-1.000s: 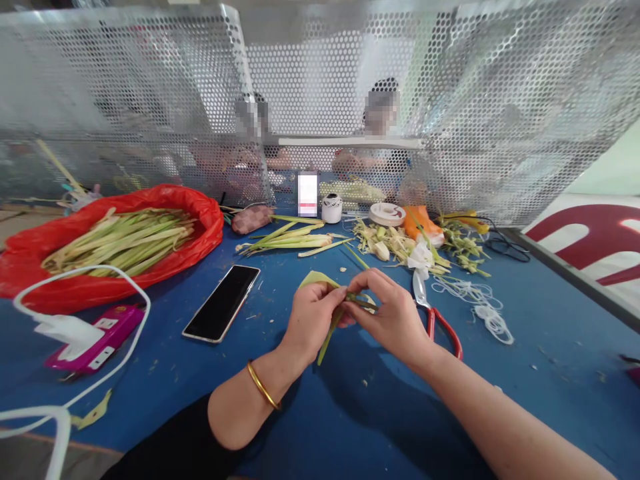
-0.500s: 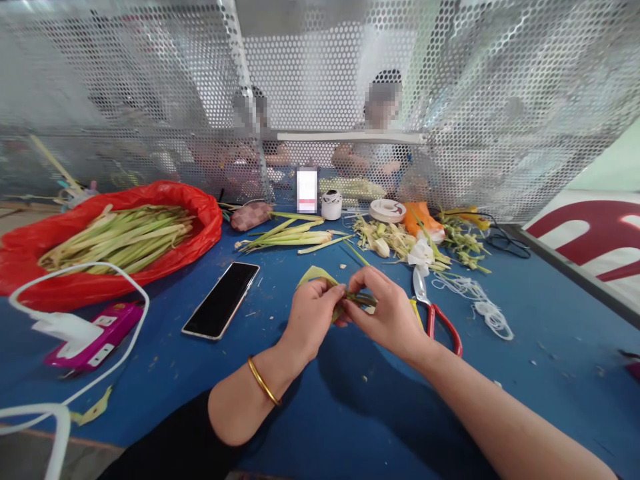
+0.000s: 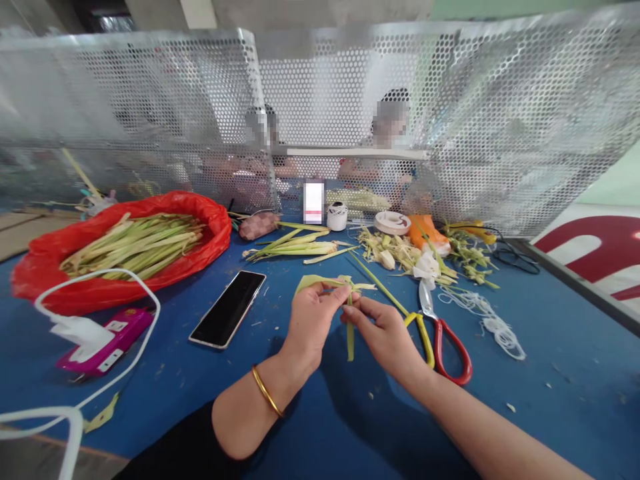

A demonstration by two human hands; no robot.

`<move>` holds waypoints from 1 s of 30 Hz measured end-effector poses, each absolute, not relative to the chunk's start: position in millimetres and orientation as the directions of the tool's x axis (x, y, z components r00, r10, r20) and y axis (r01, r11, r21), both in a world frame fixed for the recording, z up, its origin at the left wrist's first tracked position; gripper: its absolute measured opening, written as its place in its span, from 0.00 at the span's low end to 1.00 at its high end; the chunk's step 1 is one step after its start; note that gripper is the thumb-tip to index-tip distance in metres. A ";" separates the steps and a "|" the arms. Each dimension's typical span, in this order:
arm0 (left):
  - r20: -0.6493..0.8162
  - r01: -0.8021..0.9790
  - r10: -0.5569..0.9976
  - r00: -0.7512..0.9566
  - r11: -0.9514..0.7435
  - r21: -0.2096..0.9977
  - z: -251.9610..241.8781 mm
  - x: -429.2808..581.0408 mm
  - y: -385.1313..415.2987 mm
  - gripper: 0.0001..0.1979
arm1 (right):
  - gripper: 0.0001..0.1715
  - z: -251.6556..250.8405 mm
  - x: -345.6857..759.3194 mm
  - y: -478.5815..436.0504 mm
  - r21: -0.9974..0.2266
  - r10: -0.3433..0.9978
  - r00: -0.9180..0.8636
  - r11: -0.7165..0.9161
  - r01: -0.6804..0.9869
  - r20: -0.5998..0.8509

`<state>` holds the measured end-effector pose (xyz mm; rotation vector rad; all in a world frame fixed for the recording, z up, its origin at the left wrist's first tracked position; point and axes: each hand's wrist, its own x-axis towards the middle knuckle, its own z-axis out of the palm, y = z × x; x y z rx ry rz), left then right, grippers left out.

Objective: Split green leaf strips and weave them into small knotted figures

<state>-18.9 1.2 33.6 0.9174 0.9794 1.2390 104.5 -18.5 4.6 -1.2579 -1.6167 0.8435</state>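
My left hand (image 3: 314, 319), with a gold bangle on its wrist, pinches a folded pale green leaf strip (image 3: 320, 280) between thumb and fingers. Close against it, my right hand (image 3: 380, 327) has thumb and forefinger pressed together on the same leaf piece. One end of the strip (image 3: 351, 340) hangs down between the hands, and a short end sticks out to the right. Scissors (image 3: 435, 327) with one red and one yellow handle lie just right of my right hand. Beyond my hands lies a small pile of green leaf stalks (image 3: 300, 248).
At left are a red plastic bag (image 3: 35, 287) of long leaves, a purple power strip (image 3: 107, 340) and a black phone (image 3: 227, 310). Leaf scraps (image 3: 383, 250), a tape roll (image 3: 393, 223) and white string (image 3: 500, 333) lie at right. Behind stands a perforated metal screen (image 3: 325, 87).
The view has tilted up a little. My right hand has turned and lowered beside the left, and a leaf end now hangs down between them where the strip was bunched before.
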 end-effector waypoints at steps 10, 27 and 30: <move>-0.177 -0.397 0.984 0.018 0.170 0.902 29.9 -15.6 0.0 0.09 | 0.17 13.9 102.1 -23.1 -0.838 0.924 -0.213 0.378 0.392 0.317; -0.342 -0.475 0.907 0.244 0.419 0.774 33.6 -23.5 -0.3 0.05 | 0.07 20.2 132.0 -8.9 -0.206 0.627 -0.228 0.542 0.815 0.745; -0.327 -0.480 0.868 0.375 0.483 0.732 34.3 -25.5 -0.3 0.09 | 0.09 17.7 131.7 -9.1 -0.156 0.611 -0.283 0.565 0.810 0.740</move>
